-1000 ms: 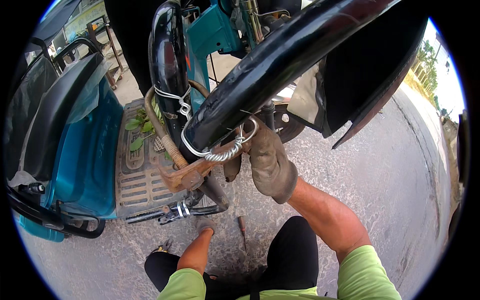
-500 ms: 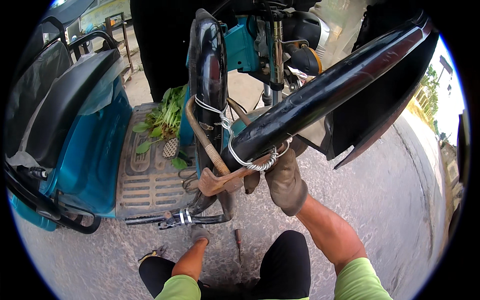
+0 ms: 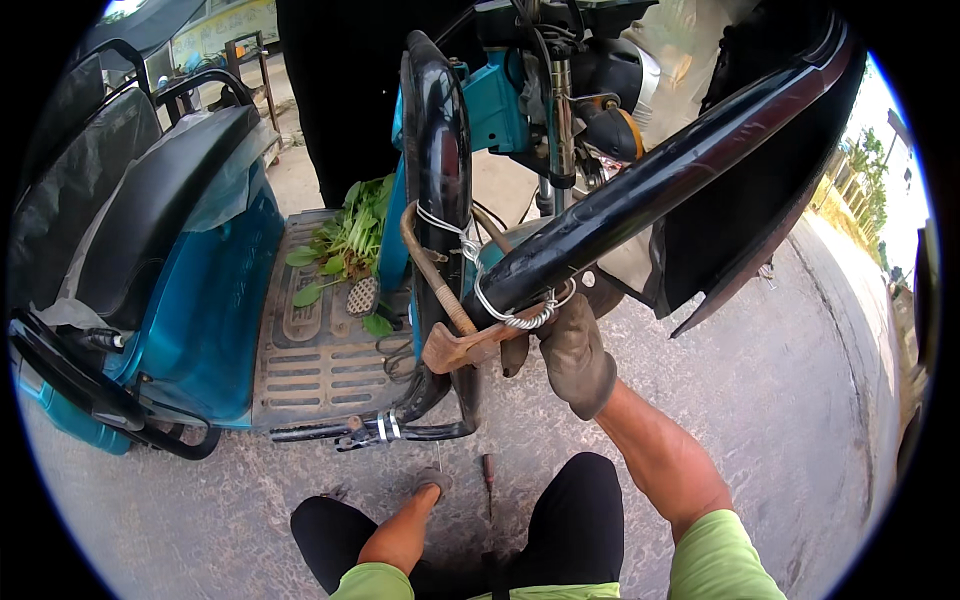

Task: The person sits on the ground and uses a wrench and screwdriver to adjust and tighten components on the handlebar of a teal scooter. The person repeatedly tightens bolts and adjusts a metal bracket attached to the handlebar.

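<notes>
My right hand, in a worn brown-grey glove, closes around the end of a rusty clamp bracket under the joint of two black tubes; some of its fingers are hidden behind the joint. A thick black tube slants up to the right from there, and another black tube rises upright. Twisted silver wire loops around both, beside a rusty U-bolt. Low down, my gloved left hand is closed below the bent lower tube, with a thin metal rod sticking up from it.
A screwdriver lies on the concrete between my knees. On the left are a ribbed footboard with leafy greens and a teal seat box. A black mudguard-like panel hangs at the right. Front fork and lamp stand behind.
The whole vehicle has shifted slightly right in the view. My left hand appears a little farther right and lower; the yellow-handled tool by my left knee is now mostly hidden. My right hand keeps its hold.
</notes>
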{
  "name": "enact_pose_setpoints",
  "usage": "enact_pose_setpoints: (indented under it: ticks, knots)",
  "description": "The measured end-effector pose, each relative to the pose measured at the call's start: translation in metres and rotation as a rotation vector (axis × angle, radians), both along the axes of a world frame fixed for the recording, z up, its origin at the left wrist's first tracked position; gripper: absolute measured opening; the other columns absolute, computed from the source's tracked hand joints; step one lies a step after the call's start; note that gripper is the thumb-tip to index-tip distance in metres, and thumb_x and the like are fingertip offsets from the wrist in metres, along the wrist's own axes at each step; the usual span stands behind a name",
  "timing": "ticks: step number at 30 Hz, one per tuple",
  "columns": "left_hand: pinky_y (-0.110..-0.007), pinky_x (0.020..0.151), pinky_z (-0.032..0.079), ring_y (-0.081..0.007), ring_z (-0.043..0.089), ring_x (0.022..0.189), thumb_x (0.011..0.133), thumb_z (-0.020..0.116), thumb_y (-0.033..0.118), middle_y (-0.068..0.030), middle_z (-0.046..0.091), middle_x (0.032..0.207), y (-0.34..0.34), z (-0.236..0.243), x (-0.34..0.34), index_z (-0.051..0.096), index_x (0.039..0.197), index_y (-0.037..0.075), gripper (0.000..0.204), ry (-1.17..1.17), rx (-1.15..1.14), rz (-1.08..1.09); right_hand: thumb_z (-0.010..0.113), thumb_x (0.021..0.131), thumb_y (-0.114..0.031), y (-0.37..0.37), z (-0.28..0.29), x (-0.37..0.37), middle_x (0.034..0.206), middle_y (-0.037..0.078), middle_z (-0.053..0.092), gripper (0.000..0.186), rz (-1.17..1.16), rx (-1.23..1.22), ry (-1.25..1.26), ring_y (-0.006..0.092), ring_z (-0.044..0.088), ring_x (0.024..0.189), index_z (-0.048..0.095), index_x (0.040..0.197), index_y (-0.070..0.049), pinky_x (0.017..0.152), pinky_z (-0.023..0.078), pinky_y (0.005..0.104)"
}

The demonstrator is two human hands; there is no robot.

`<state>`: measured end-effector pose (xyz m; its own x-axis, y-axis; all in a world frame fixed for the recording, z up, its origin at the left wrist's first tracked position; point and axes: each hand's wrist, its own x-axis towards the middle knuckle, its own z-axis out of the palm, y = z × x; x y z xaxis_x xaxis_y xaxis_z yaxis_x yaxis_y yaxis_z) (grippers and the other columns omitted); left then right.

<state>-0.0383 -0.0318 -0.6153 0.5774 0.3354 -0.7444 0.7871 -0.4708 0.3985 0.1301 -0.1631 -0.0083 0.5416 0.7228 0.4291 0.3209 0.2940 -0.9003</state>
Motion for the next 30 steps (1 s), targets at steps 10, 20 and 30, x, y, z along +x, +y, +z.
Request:
enact_pose_setpoints:
  ticks: [10, 20, 30]
  knots:
    - [-0.037, 0.071, 0.064, -0.0227, 0.076, 0.078, 0.11, 0.062, 0.021, -0.0141, 0.077, 0.097, -0.024, 0.345, -0.054, 0.067, 0.116, -0.001, 0.023, -0.519, -0.793, 0.381, 0.049, 0.113, -0.051, -0.034, 0.018, 0.022, 0.081, 0.009, 0.068, 0.057, 0.046, -0.123, -0.084, 0.0146, 0.067, 0.073, 0.068, 0.115, 0.003, 0.071, 0.057, 0.0313]
    - [-0.037, 0.08, 0.061, -0.0235, 0.075, 0.089, 0.112, 0.059, 0.022, -0.0164, 0.077, 0.104, -0.051, 0.477, -0.053, 0.064, 0.122, -0.004, 0.028, -1.105, -0.992, 0.32, 0.058, 0.112, -0.03, -0.087, -0.055, -0.061, 0.112, 0.01, 0.071, 0.047, 0.138, -0.187, 0.37, 0.0158, 0.068, 0.101, 0.057, 0.145, 0.004, 0.086, 0.058, 0.0341]
    - [-0.034, 0.09, 0.056, -0.0198, 0.07, 0.099, 0.101, 0.078, 0.026, -0.0084, 0.075, 0.107, -0.007, 0.549, -0.014, 0.067, 0.129, -0.004, 0.042, -1.449, -0.257, 0.417, 0.049, 0.116, -0.033, -0.098, 0.025, -0.026, 0.086, 0.007, 0.069, 0.038, 0.082, -0.482, 0.029, 0.0153, 0.066, 0.081, 0.07, 0.127, -0.004, 0.079, 0.054, 0.0334]
